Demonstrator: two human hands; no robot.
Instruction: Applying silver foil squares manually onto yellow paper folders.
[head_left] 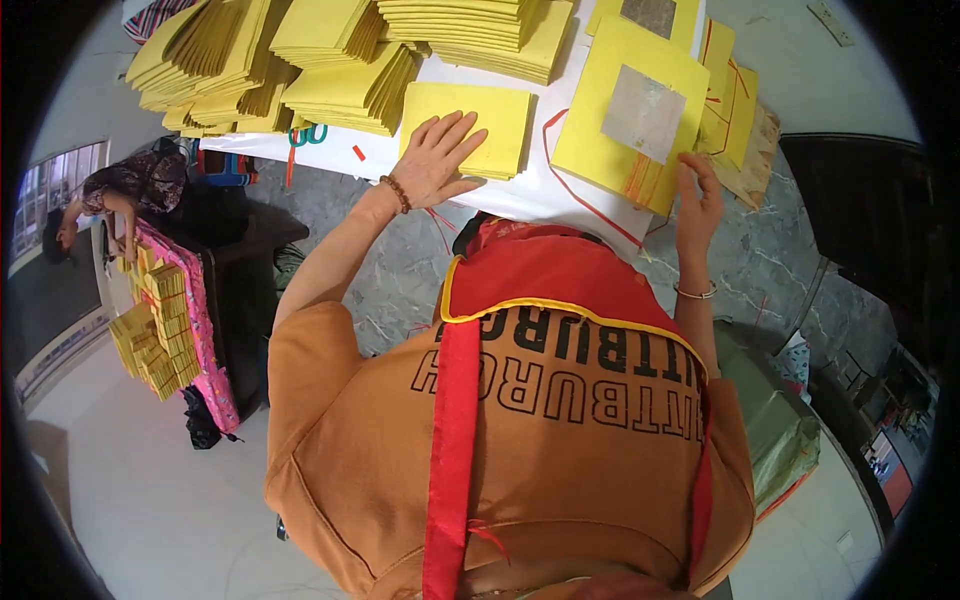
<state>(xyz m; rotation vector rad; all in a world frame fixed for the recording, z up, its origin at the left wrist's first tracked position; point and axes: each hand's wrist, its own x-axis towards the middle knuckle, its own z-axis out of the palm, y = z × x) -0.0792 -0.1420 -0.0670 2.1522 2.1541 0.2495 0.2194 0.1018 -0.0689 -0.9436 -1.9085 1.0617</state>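
Note:
My left hand point(442, 160) lies palm down with fingers spread on a folded stack of yellow paper point(500, 120) at the table's near edge. A beaded bracelet circles that wrist. To the right is a larger yellow paper stack point(610, 85) with a silvery square point(644, 113) in its middle and orange streaks near its lower corner. My right hand point(700, 205) is beside this stack's right edge, its fingers loosely bent and apart. The fingertips are at the paper's edge; I cannot make out anything held between them.
Several folded yellow paper bundles point(350, 90) fill the far left of the white table point(350, 152). Teal-handled scissors point(308, 135) lie by its edge. A red ribbon point(590, 208) trails between the stacks. At far left, another person point(140, 185) leans over a pink-covered table point(205, 330) with yellow bundles.

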